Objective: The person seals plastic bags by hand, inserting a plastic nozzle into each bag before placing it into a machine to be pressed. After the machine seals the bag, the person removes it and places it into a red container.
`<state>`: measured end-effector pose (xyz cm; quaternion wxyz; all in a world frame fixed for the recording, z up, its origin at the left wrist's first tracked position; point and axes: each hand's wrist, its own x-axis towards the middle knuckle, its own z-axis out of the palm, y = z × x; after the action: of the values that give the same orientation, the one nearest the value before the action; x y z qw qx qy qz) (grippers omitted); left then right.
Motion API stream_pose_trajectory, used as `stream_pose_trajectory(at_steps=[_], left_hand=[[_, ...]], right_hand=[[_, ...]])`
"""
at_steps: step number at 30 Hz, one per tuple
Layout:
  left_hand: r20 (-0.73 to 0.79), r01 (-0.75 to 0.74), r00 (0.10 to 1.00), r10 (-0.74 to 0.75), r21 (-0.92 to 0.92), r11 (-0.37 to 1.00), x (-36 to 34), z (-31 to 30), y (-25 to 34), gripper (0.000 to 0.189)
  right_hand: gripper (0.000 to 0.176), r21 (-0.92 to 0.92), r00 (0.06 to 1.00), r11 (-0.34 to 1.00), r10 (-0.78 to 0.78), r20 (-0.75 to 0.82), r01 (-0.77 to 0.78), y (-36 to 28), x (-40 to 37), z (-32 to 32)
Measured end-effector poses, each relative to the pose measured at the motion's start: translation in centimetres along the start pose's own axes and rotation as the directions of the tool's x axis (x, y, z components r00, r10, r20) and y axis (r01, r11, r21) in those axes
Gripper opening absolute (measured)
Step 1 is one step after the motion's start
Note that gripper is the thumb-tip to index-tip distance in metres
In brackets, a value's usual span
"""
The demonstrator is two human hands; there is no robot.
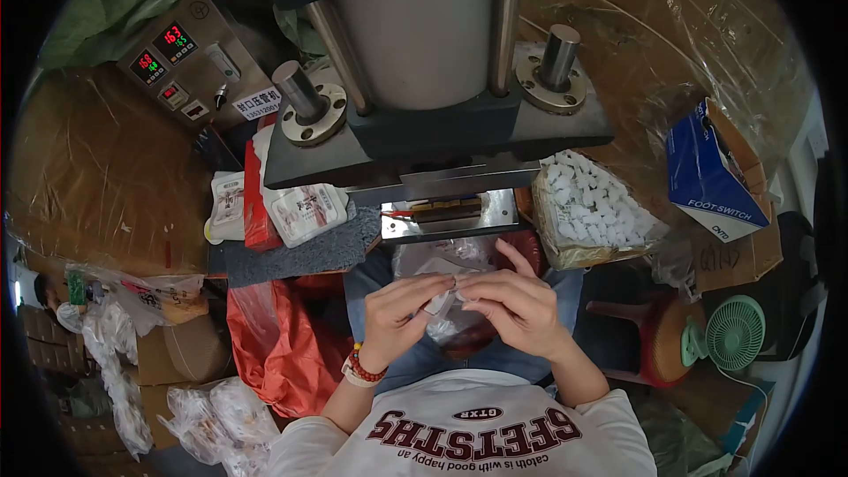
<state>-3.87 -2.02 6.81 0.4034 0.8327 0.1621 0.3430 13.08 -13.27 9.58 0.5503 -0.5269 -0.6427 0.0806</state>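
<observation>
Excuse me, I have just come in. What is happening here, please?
A person sits working in front of a press. The left hand and right hand together hold a small whitish piece; the fingers hide too much to say what it is. It is outside the press, above some clear plastic. White bits fill a box on the right; printed packs lie on a grey cloth on the left.

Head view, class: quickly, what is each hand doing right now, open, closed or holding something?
Left hand: closed, apparently pinching a small pale item.
Right hand: fingertips at the same item; whether they grip cannot be told.
</observation>
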Motion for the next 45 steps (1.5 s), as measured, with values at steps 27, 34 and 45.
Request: stream_pose_trajectory(at_steps=[27, 34, 45], left_hand=[[-0.238, 0.262, 0.965, -0.108, 0.879, 0.399, -0.3, -7.4, -11.0, 0.058], [-0.233, 0.268, 0.958, -0.164, 0.538, 0.799, -4.3, -5.8, -7.5, 0.046], [0.001, -0.101, 0.994, 0.112, 0.455, 0.885, -0.1, -1.8, 2.0, 0.032]], right_hand=[[0.029, -0.653, 0.876, 0.590, 0.388, -0.286, -0.475, 12.8, -2.2, -7.5], [0.028, 0.494, 0.809, 0.792, 0.528, -0.258, -0.359, 4.2, 0.4, -4.1], [0.036, -0.194, 0.960, 0.963, -0.138, 0.243, 0.188, -0.2, 1.2, -1.0]])
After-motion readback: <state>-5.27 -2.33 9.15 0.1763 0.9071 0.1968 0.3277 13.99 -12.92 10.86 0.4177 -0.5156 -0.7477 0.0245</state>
